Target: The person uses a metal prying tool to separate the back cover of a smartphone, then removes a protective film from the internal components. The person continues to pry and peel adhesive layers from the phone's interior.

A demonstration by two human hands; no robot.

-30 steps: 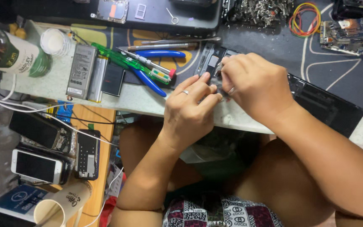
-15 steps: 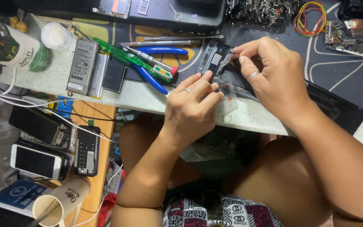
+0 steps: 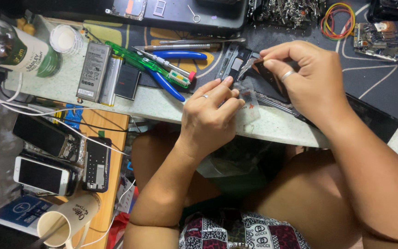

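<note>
My right hand point(image 3: 306, 78) pinches a small dark flat part point(image 3: 267, 75) between thumb and forefinger, just above the grey work mat point(image 3: 392, 83). A ring sits on one of its fingers. My left hand point(image 3: 210, 115), also ringed, rests at the table's front edge with curled fingers pressing on a clear plastic film point(image 3: 250, 105). A dark opened phone frame point(image 3: 232, 59) lies just beyond both hands. A black flat device point(image 3: 375, 117) runs under my right wrist. What the fingertips grip is partly hidden.
Blue-handled pliers point(image 3: 169, 83), a green screwdriver point(image 3: 137, 57), tweezers point(image 3: 194, 46), a grey battery point(image 3: 93, 69) and a bottle point(image 3: 26, 53) lie left. Rubber bands point(image 3: 337, 18) and a circuit board point(image 3: 383, 34) sit far right. Phones point(image 3: 42, 175) and a paper cup point(image 3: 65, 221) occupy a low wooden shelf.
My right hand has pulled away from my left, up and to the right, with the small dark part. My left hand stays at the table edge on the film.
</note>
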